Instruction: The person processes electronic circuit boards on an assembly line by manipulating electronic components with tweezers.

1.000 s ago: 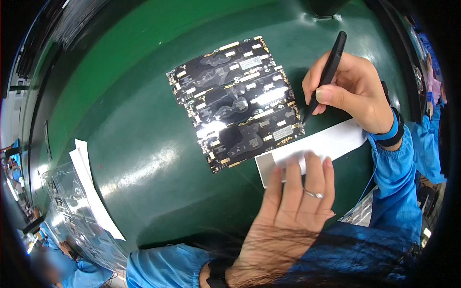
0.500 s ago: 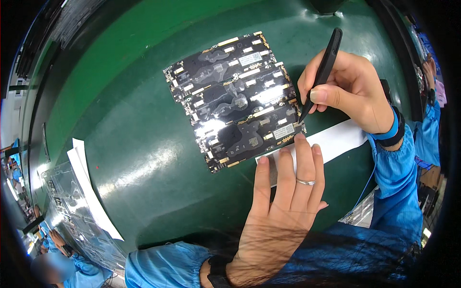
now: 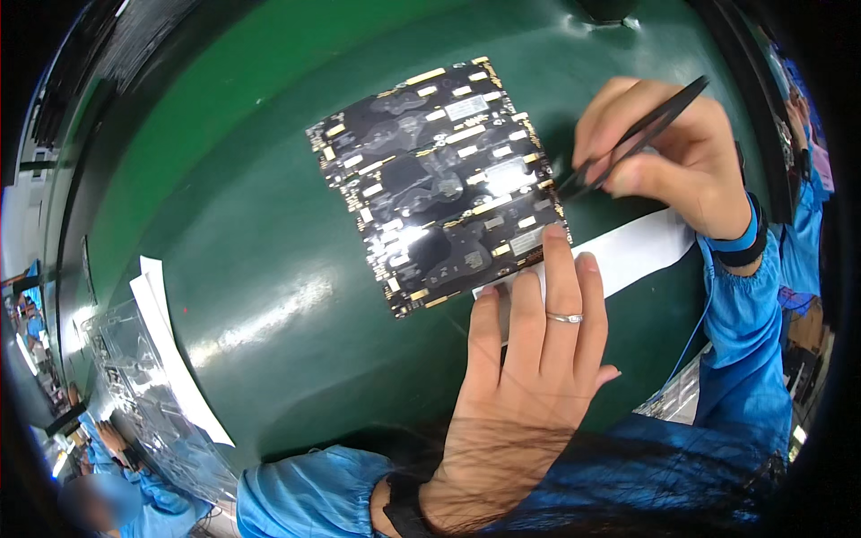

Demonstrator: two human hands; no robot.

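A black circuit board panel (image 3: 439,184) lies on the green mat, its repeated sections carrying small gold and silver parts and dark glossy film patches. My right hand (image 3: 673,152) pinches a pair of black tweezers (image 3: 659,121), the tips by the panel's right edge. My left hand (image 3: 529,386) lies flat with fingers stretched out, wearing a ring. Its longest fingertip rests on the panel's lower right corner, beside a pale label (image 3: 526,243). Under the left fingers runs a white paper strip (image 3: 632,251), reaching toward my right wrist.
At the left, a clear plastic tray (image 3: 143,377) stands with another white paper strip (image 3: 184,363) along its side. A blue cord (image 3: 686,350) hangs from my right wristband. Co-workers' hands (image 3: 112,439) show at the lower left and far right. The green mat (image 3: 260,233) spreads around the panel.
My right hand has moved slightly up and right, tilting the tweezers over and drawing their tips up from the panel's lower right corner. My left fingertip has slid up onto that corner.
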